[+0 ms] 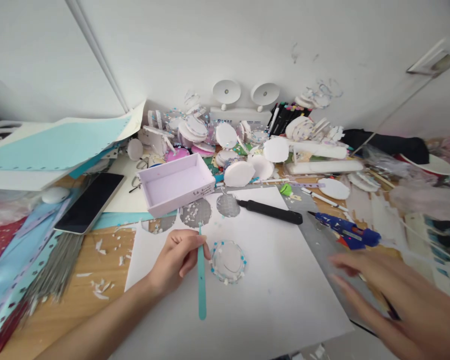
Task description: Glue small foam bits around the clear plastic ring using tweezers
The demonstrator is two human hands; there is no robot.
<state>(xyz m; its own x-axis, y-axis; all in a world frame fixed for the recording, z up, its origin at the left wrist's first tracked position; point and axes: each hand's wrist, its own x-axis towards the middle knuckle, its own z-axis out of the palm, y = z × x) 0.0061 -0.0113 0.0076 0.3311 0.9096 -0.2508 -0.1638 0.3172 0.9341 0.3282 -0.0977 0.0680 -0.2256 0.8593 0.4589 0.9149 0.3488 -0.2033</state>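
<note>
My left hand [178,260] is closed around a long teal stick [201,280], which stands nearly upright over a white sheet [270,280] with round holes cut along its top edge. Just right of the stick lies a white foam disc [228,261] rimmed with small blue and white beads. My right hand [390,295] hovers at the sheet's right edge, blurred by motion, fingers stretched out and apart, holding nothing. A blue glue gun [347,231] lies just beyond it.
A black-handled tool [270,211] lies on the sheet's top. A shallow lilac box [176,182] sits behind the sheet, a phone [92,202] to its left. Several white foam discs, markers and scraps crowd the back by the wall. Coloured paper sheets [52,145] pile up on the left.
</note>
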